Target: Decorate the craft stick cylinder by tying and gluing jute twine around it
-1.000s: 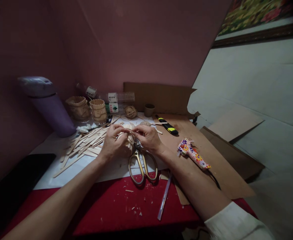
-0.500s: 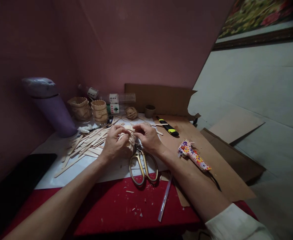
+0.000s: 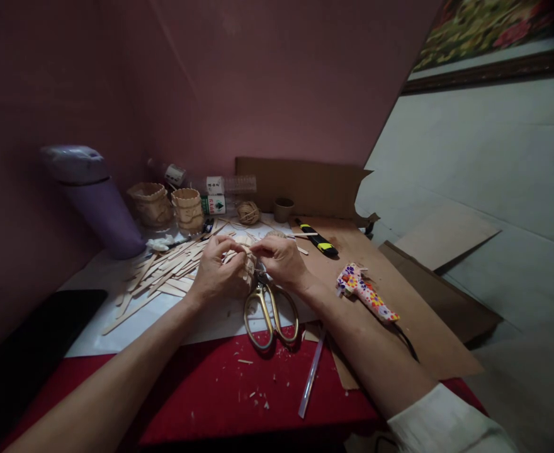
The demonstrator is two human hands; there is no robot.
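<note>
Between my hands is a pale craft-stick piece with an uneven edge, mostly covered by fingers. My left hand is closed around its left side, thumb and forefinger pinched at the top. My right hand is closed in a pinch against the upper right of the piece, its fingertips meeting the left ones. What lies in that pinch is too small to make out. Just below are scissors with gold-coloured handles, lying on white paper and red cloth; their blades are partly hidden by the piece and my right hand.
Loose craft sticks spread to the left. Behind stand two stick-covered cups, a twine ball and a small brown pot. Rightward, a utility knife and flowered glue gun rest on cardboard. A glue stick lies in front.
My right hand's fingers have shifted slightly inward and curled more at the piece's top. My left hand and the things around stay as they were.
</note>
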